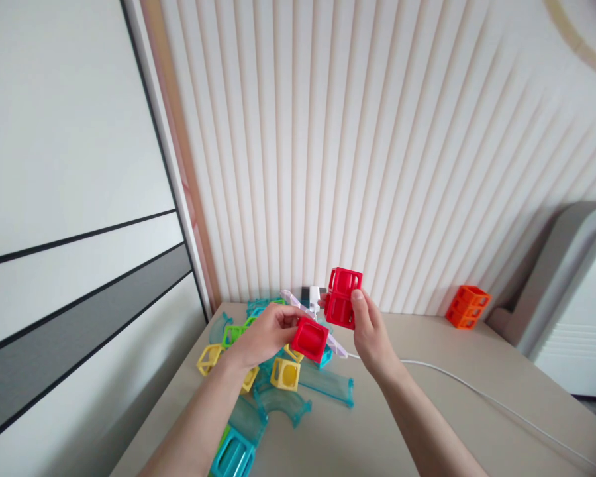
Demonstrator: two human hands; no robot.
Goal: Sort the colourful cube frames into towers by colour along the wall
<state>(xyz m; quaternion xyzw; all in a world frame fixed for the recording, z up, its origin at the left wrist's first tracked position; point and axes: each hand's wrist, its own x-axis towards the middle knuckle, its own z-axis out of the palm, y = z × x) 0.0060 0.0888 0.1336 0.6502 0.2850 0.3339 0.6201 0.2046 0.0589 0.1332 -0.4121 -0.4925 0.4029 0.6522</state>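
My left hand [271, 331] grips a single red toy block [310, 338] by its left side, its recessed face turned toward me. In my right hand [370, 324] are two joined red blocks [342, 297], one above the other, held by the right edge with the thumb on the front. The single block is lower and to the left of the joined pair, and a gap shows between them. Both hands are raised above the table, over a pile of parts. Below them lie a yellow block [285, 374] and translucent teal track pieces [328, 385].
Several green [232, 335], yellow and blue blocks [234, 454] lie at the table's left. An orange block stack [467, 307] stands at the back right by a grey-white appliance [576, 285]. A white cable [457, 375] crosses the table [357, 437]. A ribbed wall [322, 146] rises behind.
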